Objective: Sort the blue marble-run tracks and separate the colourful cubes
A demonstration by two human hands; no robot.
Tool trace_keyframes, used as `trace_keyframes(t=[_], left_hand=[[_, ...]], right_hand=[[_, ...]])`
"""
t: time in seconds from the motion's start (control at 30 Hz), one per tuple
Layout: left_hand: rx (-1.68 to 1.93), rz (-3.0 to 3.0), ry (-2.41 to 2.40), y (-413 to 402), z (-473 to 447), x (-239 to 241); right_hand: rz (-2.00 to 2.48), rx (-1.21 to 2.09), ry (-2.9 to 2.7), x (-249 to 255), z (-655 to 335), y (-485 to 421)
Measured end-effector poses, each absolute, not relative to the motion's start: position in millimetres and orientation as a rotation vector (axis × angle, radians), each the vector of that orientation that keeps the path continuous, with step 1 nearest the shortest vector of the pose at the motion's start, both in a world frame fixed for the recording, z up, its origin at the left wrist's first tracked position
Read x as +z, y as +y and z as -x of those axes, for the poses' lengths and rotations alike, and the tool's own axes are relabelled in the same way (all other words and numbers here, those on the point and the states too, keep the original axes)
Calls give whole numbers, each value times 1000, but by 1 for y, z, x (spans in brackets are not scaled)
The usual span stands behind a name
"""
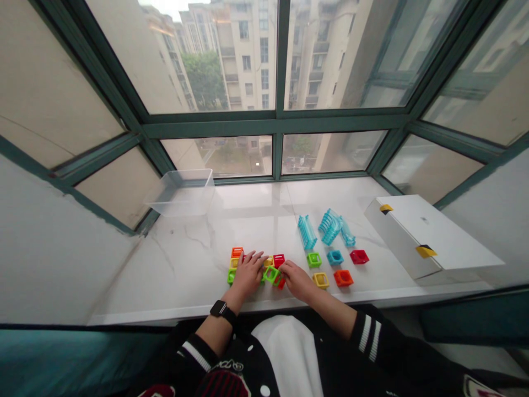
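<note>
Left hand [248, 274] and right hand [296, 280] over coloured plastic blocks [237, 252] on a marble window sill [165, 281].

Nearest, a black smartwatch [223, 312] circles the left wrist. The left grip lies spread across the cluster, the right fingertips [284, 267] beside a green square frame [271, 274]; I cannot tell whether either grip is clenched or released. Farther right sit separate square blocks [334, 257], then blue ribbed plastic pieces [329, 226]. A clear plastic bin [184, 193] stands far left, a white box [425, 237] far right.
</note>
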State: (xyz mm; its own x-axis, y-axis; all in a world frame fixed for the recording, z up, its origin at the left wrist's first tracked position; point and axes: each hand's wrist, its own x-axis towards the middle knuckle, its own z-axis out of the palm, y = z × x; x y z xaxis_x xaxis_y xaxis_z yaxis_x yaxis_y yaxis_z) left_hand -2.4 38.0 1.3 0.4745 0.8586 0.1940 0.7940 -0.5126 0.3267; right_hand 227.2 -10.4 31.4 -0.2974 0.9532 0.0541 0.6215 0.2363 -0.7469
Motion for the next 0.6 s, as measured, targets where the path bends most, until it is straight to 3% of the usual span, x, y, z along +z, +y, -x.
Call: trace_keyframes(t=[0.23, 0.43, 0.6], left_hand=[[509, -2479, 1414, 38, 6, 4], [605, -2449, 1286, 36, 14, 13], [672, -2461, 1277, 30, 9, 22]], right_hand=[[1440, 922, -1743, 15, -223, -6], [1198, 1416, -1068, 8, -210, 0], [1149, 1506, -931, 13, -200, -3]])
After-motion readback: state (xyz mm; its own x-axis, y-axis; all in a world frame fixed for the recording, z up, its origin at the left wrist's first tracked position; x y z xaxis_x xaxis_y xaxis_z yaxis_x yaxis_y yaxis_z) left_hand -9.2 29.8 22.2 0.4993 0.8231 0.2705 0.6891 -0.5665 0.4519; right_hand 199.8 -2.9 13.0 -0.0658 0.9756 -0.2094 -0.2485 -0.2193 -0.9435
